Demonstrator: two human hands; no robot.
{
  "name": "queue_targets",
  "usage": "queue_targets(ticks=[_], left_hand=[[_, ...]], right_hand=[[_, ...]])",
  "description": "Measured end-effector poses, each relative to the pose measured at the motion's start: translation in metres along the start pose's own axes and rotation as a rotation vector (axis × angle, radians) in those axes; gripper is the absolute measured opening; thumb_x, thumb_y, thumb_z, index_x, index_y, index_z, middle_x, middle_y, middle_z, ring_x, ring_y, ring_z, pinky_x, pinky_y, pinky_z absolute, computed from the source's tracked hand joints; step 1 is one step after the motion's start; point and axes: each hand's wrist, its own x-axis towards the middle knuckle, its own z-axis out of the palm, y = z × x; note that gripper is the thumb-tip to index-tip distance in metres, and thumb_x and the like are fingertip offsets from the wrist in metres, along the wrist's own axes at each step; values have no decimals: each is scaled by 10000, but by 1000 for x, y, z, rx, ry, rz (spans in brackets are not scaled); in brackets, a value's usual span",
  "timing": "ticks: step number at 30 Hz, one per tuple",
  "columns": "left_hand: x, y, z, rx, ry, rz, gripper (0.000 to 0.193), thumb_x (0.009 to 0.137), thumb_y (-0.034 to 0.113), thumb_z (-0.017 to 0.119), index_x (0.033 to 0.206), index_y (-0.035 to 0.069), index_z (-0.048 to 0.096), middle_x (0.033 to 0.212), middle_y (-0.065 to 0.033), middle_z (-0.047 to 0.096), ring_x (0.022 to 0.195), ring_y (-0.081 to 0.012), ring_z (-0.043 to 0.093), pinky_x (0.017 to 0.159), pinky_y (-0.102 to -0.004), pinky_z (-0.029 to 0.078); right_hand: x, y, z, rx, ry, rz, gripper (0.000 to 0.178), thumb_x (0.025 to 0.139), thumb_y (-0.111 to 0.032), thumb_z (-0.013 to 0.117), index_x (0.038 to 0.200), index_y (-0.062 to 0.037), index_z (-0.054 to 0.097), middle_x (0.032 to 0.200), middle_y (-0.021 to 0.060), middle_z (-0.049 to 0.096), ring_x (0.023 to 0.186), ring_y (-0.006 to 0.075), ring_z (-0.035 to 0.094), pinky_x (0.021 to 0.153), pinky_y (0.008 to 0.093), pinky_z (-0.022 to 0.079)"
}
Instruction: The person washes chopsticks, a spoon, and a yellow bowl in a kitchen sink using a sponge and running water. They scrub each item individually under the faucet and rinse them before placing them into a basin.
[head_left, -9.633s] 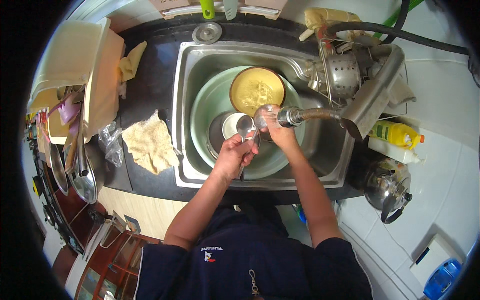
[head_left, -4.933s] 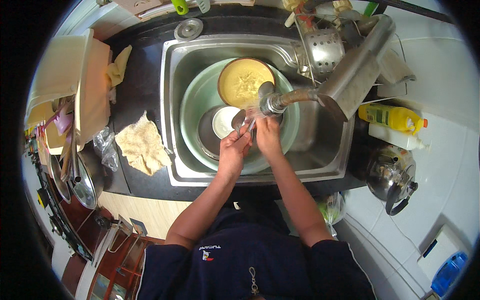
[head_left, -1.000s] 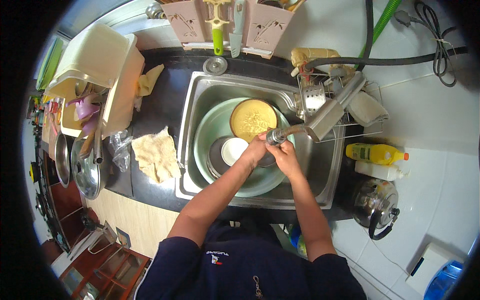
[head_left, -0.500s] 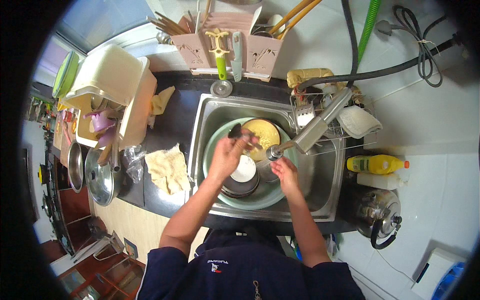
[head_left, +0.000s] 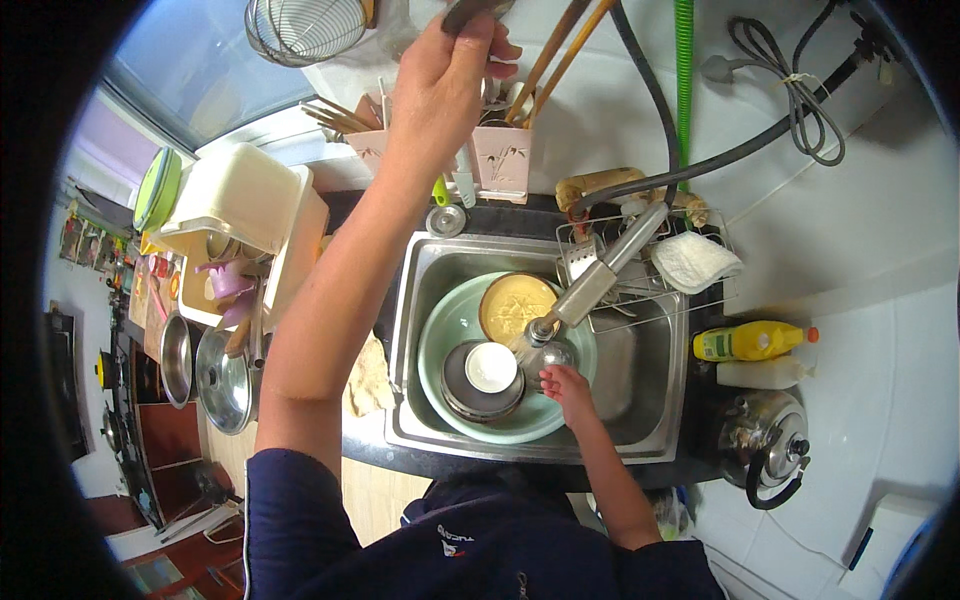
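While the left hand [head_left: 445, 75] pinches a dark utensil [head_left: 470, 12] far above the pink cutlery holder [head_left: 500, 155], the right hand [head_left: 568, 385] grips a small steel cup [head_left: 555, 355] under the tap [head_left: 590, 290], likely mid-rinse.

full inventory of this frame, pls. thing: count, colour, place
sink: 1, steel, set in dark counter
basin: 1, pale green, in the sink
yellow bowl: 1, yellow, in the basin, far side
dark dishes: small stack, dark, in the basin
white cup: 1, white, on the dark dishes
tap: 1, metal, over the sink, water running
steel cup: 1, steel, under the tap
utensil holder: 1, pink, behind the sink
bottle: 1, yellow, right of the sink
kettle: 1, steel, right counter
pots: 2, steel, left counter
left hand: raised above the utensil holder, gripping a dark object
right hand: at the steel cup
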Motion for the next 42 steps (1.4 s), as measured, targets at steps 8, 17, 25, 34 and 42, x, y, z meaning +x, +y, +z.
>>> queue_targets(ticks=[8,17,25,34,42], left_hand=[[-3,-64,6,78,23,-156,254,872,115,527,1084,-25,535,936,-120,624,793,-137,604,628,-273,509],[-42,-4,0,367,-73,44,301,814,35,562,1115,16,570,1163,-86,570,1085,-173,519,848,-303,453],[-352,-81,-87,345,-184,-1004,279,809,91,580,1073,0,566,1006,-119,627,854,-174,600,762,-305,474],[-432,-99,-79,899,-57,-893,482,683,134,675,1117,22,499,1023,-138,506,888,-257,541,764,-366,466],[-430,-125,-96,951,-497,-1288,553,705,229,594,1191,33,416,1052,-205,573,949,-351,581,810,-412,471]], right_hand=[[-10,6,-20,36,21,-4,225,856,-240,567,980,-52,571,931,72,636,762,123,588,687,247,466],[-13,-12,-28,88,24,-285,217,876,-233,553,956,-33,585,837,49,622,712,101,560,664,240,456],[-54,-90,-28,163,313,-733,189,882,-168,552,996,-18,550,871,67,590,641,104,545,637,257,480],[-70,-235,-13,-1426,916,-1197,439,840,-320,568,1183,-59,484,1215,135,487,1067,286,507,885,389,408],[-66,-255,-6,-1627,918,-943,625,729,-490,623,1201,-101,495,1273,118,446,1148,300,445,924,428,378]])
